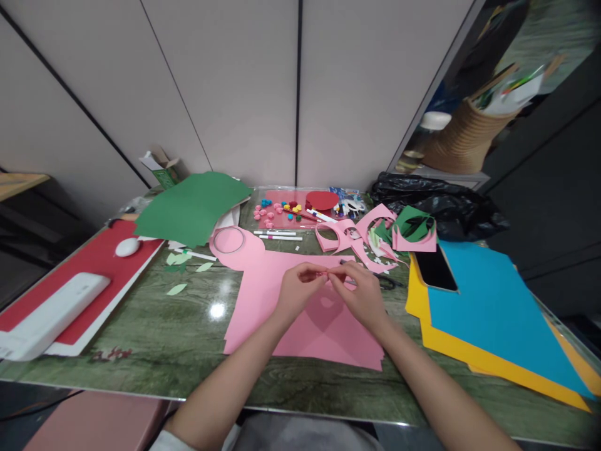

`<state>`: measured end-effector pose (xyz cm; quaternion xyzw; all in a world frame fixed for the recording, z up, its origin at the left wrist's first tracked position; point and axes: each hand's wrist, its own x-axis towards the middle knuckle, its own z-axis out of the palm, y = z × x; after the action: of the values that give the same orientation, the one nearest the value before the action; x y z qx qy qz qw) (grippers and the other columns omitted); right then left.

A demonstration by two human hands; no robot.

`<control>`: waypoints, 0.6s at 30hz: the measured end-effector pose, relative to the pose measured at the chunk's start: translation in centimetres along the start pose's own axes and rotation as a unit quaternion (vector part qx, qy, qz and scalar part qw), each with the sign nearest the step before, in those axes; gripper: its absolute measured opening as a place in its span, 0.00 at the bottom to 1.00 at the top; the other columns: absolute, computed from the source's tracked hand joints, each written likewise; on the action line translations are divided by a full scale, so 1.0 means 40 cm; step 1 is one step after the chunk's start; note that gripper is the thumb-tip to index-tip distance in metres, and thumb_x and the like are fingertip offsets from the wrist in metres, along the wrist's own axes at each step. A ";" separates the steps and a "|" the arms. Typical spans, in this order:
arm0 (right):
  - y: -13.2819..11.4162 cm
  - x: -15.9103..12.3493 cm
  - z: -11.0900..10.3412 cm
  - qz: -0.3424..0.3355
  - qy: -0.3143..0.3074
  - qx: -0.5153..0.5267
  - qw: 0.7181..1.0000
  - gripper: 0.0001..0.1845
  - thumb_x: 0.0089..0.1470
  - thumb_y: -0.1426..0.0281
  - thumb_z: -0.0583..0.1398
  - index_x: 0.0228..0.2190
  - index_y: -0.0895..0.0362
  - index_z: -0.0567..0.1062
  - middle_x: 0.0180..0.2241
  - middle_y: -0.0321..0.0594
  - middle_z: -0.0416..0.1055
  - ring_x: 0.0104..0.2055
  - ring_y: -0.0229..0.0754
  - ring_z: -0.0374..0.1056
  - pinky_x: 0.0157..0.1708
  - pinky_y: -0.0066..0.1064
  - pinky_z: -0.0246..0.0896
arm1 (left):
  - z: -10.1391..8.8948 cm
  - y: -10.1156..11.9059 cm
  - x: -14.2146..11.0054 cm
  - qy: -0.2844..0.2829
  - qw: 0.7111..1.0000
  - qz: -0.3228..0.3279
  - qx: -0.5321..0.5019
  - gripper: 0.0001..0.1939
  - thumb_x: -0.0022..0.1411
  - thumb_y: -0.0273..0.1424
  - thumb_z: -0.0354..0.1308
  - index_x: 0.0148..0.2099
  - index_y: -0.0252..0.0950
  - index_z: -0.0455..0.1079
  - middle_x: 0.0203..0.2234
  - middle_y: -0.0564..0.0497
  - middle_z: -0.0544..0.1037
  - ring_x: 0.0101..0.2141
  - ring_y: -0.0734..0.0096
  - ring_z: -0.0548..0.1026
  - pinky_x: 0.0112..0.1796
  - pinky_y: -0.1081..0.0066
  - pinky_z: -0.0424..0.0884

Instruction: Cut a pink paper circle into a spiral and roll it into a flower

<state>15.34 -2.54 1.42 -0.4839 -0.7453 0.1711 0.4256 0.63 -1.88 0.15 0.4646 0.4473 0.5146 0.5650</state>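
My left hand (297, 289) and my right hand (359, 291) meet above a stack of pink paper sheets (263, 300) in the middle of the table. Both pinch a small pink paper piece (325, 273) between their fingertips, holding it a little above the sheets. Its shape is too small to make out. A black pair of scissors (387, 283) lies partly hidden just right of my right hand.
Blue and yellow sheets (493, 313) with a black phone (435, 269) lie at the right. Pink and green scraps (375, 235), markers (279, 235), coloured beads (277, 213), green paper (192, 207), a white mouse (127, 247) and a white keyboard (51, 313) on a red mat lie around.
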 end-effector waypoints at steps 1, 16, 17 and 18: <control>0.000 0.000 0.000 -0.001 0.000 -0.002 1.000 0.06 0.52 0.73 0.56 0.29 0.55 0.74 0.25 0.36 0.68 0.29 0.39 0.64 0.32 0.31 0.58 | 0.000 -0.002 0.001 0.001 1.000 -0.003 -0.003 0.09 0.44 0.30 0.64 0.32 0.33 0.74 0.28 0.48 0.77 0.32 0.68 0.75 0.38 0.67 0.70; 0.020 0.002 0.022 0.144 -0.048 0.107 0.983 0.11 0.51 0.66 0.56 0.21 0.57 0.69 0.21 0.35 0.68 0.25 0.38 0.63 0.27 0.28 0.57 | 0.001 -0.013 0.009 0.021 0.982 -0.103 -0.160 0.13 0.42 0.29 0.66 0.33 0.32 0.72 0.30 0.47 0.78 0.31 0.73 0.75 0.37 0.72 0.69; 0.024 0.002 0.024 0.155 -0.050 0.111 0.980 0.11 0.51 0.65 0.56 0.20 0.57 0.69 0.20 0.34 0.67 0.25 0.37 0.62 0.26 0.28 0.56 | 0.002 -0.014 0.008 0.020 0.984 -0.096 -0.149 0.13 0.42 0.30 0.66 0.33 0.32 0.72 0.31 0.47 0.78 0.31 0.72 0.75 0.37 0.71 0.69; 0.028 0.002 0.025 0.164 -0.049 0.113 0.979 0.11 0.50 0.66 0.56 0.20 0.57 0.69 0.20 0.34 0.66 0.24 0.37 0.62 0.25 0.27 0.56 | 0.003 -0.014 0.007 0.018 0.986 -0.089 -0.139 0.13 0.43 0.30 0.66 0.33 0.32 0.72 0.31 0.47 0.78 0.32 0.71 0.75 0.38 0.70 0.70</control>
<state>15.16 -1.79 0.14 -0.5393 -0.6517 0.3451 0.4066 0.84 -1.64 -0.41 0.3303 0.4209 0.5279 0.6596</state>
